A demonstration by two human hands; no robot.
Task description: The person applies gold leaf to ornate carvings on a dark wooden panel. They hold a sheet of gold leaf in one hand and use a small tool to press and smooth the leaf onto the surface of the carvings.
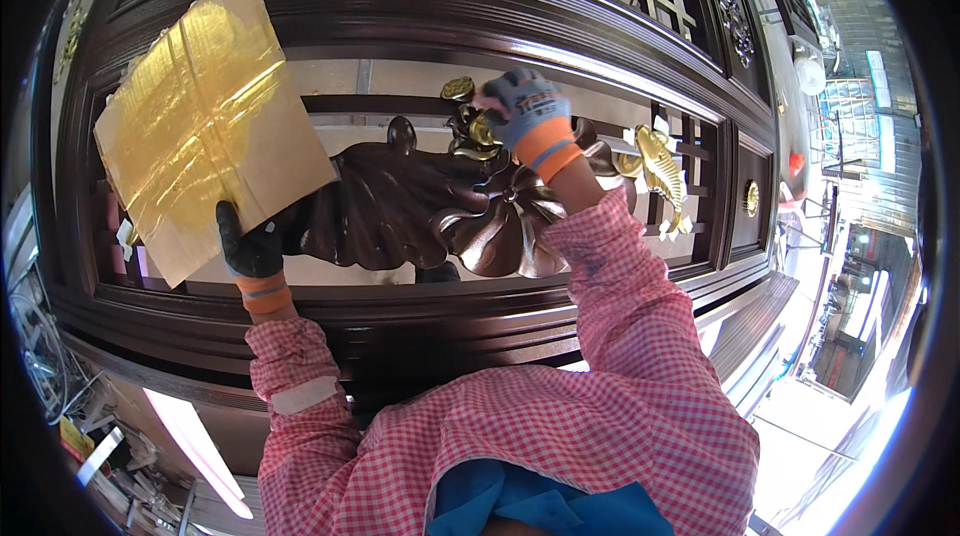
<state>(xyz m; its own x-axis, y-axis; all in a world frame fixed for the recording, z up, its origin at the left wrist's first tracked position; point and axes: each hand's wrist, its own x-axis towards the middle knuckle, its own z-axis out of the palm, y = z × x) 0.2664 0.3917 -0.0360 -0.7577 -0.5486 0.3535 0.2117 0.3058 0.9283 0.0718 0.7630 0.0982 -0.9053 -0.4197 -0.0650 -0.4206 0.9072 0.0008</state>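
Note:
In my left hand [248, 248], in a dark-palmed glove with an orange cuff, is the edge of a cardboard sheet [290, 126]. A shiny gold patch [200, 86] covers much of the sheet. My right hand [525, 104], in a grey and orange glove, is over a gold-coloured part [484, 129] of a carved ornament. Its fingers are bent and closed, slightly blurred, and what they hold is hidden. Below and left of it spreads a dark brown, glossy carved leaf [390, 204]. To the right sits a gold carved fish [660, 166] with white bits around it.
The carving is set in a dark brown panel frame [420, 21] with ridged mouldings and lattice bars. A small round gold ornament [752, 198] sits in the right side panel. Assorted clutter [120, 466] lies at the lower left. Beyond the frame at right is a workshop floor.

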